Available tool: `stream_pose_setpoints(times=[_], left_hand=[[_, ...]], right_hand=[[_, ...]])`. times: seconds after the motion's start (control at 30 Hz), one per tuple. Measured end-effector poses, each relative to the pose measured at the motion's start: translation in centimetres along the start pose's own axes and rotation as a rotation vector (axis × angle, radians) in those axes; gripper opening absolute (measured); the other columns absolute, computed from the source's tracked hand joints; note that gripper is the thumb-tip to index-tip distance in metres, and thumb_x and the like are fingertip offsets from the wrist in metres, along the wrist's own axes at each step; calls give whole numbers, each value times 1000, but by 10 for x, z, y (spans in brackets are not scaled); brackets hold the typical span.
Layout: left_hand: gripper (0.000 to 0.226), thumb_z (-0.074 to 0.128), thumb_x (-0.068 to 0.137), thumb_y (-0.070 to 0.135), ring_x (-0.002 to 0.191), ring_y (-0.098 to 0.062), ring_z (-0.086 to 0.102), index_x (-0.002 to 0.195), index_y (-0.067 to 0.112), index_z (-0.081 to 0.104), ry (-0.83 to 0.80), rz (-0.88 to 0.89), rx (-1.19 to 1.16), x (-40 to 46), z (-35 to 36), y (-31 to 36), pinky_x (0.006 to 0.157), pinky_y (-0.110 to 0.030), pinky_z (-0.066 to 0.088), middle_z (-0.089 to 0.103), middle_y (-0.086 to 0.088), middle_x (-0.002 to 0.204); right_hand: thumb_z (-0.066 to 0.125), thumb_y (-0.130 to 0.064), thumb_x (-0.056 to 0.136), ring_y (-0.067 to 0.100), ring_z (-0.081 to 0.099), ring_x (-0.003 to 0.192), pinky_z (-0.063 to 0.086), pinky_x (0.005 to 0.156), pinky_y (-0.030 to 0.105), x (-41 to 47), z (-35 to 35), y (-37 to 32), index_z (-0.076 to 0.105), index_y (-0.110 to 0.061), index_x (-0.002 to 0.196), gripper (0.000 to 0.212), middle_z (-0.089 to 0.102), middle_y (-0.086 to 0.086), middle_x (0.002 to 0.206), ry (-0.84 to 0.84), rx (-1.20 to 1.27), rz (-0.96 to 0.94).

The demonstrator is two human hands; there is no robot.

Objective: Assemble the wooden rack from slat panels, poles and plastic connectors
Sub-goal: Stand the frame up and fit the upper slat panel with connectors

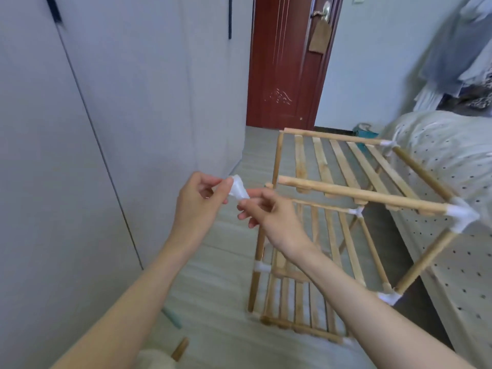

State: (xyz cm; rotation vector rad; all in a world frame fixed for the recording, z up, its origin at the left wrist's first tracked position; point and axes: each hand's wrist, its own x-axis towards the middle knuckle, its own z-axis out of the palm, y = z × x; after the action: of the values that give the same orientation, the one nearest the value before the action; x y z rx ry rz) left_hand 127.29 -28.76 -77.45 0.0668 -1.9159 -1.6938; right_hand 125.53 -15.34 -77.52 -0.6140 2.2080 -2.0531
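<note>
Nearest me, a loose pole (180, 349) lay on the floor (218, 275) by my left forearm, only its end in view, with a pale green stick (171, 318) just beyond it; both were spare and out of the way.

Above them I held a white plastic connector (237, 188) in front of my chest. My left hand (198, 202) pinched its upper end between thumb and fingers, and my right hand (269, 214) pinched its lower end with the fingertips, the remaining fingers curled loosely. I judged that holding it by both ends let me turn it and check which socket faced which way before fitting it.

Just beyond my right hand stood the wooden rack (332, 235), partly built and tilted, resting on the floor between the wardrobe (106, 115) and the bed (452, 169). Its top slat panel (346, 161) was fixed on the right by a connector at the near corner (462, 217) and another at the far corner (388, 145). On the left, the front rail (282, 180) ended bare, close to the connector in my hands, and that corner appeared to be where the piece belonged. Lower panels were blurred, so their joints could not be told.

Farthest off, a red door (287, 62) stood behind the rack.
</note>
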Motion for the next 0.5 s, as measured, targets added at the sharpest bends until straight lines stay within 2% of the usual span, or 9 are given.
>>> stream_pose_setpoints(times=[0.07, 0.13, 0.2, 0.27, 0.37, 0.43, 0.5], left_hand=[[15, 66, 84, 19, 65, -3, 60, 80, 20, 52, -25, 31, 7, 0, 13, 11, 63, -15, 45, 64, -2, 76], [16, 66, 84, 23, 72, -1, 60, 90, 26, 52, -97, 85, 78, 2, 22, 14, 68, -15, 45, 66, 4, 80], [31, 63, 87, 26, 76, -2, 60, 109, 40, 48, -245, 135, 158, 5, 26, 13, 70, -15, 43, 69, 6, 81], [36, 61, 89, 25, 79, -3, 60, 112, 50, 49, -343, 165, 221, 9, 30, 10, 72, -20, 43, 69, 10, 85], [30, 62, 89, 20, 77, 0, 60, 101, 46, 57, -328, 197, 216, 14, 39, 6, 72, -23, 44, 67, 19, 83], [29, 61, 89, 15, 81, 1, 62, 101, 41, 59, -268, 193, 164, 18, 45, 3, 73, -21, 45, 67, 19, 84], [29, 59, 90, 14, 86, 0, 62, 104, 39, 59, -213, 168, 105, 22, 50, 0, 76, -16, 45, 67, 16, 89]], right_hand=[[60, -5, 89, 6, 60, 64, 46, 54, 16, 1, -13, -8, 60, -15, 94, 11, 63, 4, 75, 109, -20, -71], [62, -8, 88, 7, 57, 68, 46, 60, 16, 6, -27, -14, 61, -18, 94, 12, 60, -2, 75, 206, -65, -125], [64, -11, 86, 7, 53, 69, 44, 67, 17, 10, -37, -16, 64, -18, 99, 14, 57, -8, 74, 250, -133, -165], [64, -13, 87, 6, 53, 70, 44, 69, 17, 12, -44, -14, 66, -15, 107, 20, 57, -8, 76, 247, -200, -177], [61, -13, 89, 3, 53, 70, 45, 72, 15, 15, -52, -12, 65, -14, 115, 26, 63, -4, 83, 247, -249, -181], [59, -13, 91, 3, 58, 75, 48, 76, 18, 19, -56, -11, 64, -15, 117, 27, 66, -2, 89, 282, -283, -219], [57, -12, 91, 11, 63, 86, 49, 81, 23, 22, -61, -5, 65, -13, 115, 25, 68, -1, 95, 357, -486, -351]])
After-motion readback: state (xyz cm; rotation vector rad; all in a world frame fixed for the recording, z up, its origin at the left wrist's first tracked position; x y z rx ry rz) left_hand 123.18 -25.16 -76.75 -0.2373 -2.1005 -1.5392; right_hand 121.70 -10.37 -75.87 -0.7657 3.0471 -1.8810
